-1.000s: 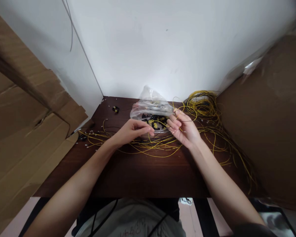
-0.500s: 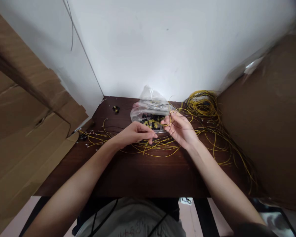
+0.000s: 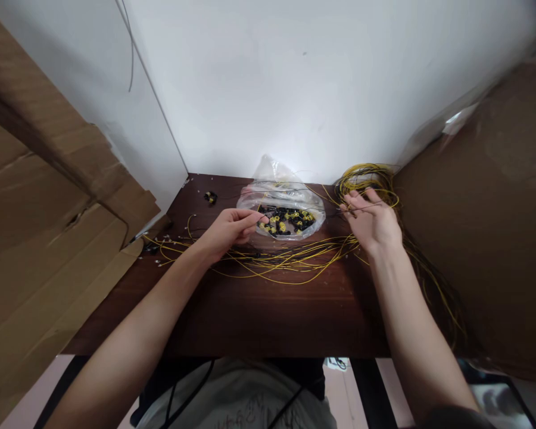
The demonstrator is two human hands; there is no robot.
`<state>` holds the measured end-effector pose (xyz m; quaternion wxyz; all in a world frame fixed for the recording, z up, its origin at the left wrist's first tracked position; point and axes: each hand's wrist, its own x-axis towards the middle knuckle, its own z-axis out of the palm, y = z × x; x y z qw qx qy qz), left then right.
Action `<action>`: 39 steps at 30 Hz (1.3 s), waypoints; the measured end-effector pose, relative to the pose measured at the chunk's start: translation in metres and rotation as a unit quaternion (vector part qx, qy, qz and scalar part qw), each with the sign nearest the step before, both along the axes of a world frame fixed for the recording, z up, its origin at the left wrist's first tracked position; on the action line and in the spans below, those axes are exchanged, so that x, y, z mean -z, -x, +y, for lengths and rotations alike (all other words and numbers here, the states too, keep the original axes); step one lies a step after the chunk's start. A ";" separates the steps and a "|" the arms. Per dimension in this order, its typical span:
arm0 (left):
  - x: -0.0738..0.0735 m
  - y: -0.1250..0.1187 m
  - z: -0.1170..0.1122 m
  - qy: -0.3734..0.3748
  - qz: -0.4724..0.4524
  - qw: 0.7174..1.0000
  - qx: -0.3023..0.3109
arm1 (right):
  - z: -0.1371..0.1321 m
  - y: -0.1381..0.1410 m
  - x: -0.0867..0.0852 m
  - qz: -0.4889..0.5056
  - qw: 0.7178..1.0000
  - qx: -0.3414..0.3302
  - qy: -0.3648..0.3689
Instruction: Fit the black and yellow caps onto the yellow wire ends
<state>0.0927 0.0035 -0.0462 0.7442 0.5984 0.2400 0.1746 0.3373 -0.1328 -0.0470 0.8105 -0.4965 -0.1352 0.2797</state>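
Note:
A clear plastic bag (image 3: 274, 182) of small black and yellow connectors (image 3: 288, 220) lies at the back of a dark wooden table (image 3: 259, 316). My left hand (image 3: 227, 229) reaches into the bag's open mouth, its fingers pinched on something I cannot make out. My right hand (image 3: 370, 223) is off to the right at a coil of thin yellow wires (image 3: 366, 182), fingers closed on a thin dark wire that runs left toward the bag. Loose yellow wires (image 3: 290, 262) lie spread across the table between and below both hands.
Cardboard sheets (image 3: 49, 196) lean along the left side and a brown cardboard box (image 3: 486, 208) stands at the right. A lone black connector (image 3: 210, 197) lies at the back left. White walls close off the table's back.
My right hand has moved right, away from the bag, to the wire coil. My left hand has moved up from the loose wires into the bag's mouth.

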 end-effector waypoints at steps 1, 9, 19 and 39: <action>0.001 -0.001 0.000 0.008 0.001 1.000 -0.007 | 0.000 -0.004 0.001 -0.042 0.999 0.016 -0.007; 0.004 -0.001 0.003 0.029 -0.010 0.999 -0.044 | -0.014 -0.017 0.001 -0.182 0.980 0.079 0.012; 0.001 -0.002 -0.007 -0.121 0.056 0.985 0.110 | 0.001 0.050 -0.007 -0.542 0.834 0.090 -0.053; -0.008 0.001 -0.005 -0.216 0.090 0.970 0.070 | 0.005 0.090 0.007 -0.659 0.727 -0.168 0.097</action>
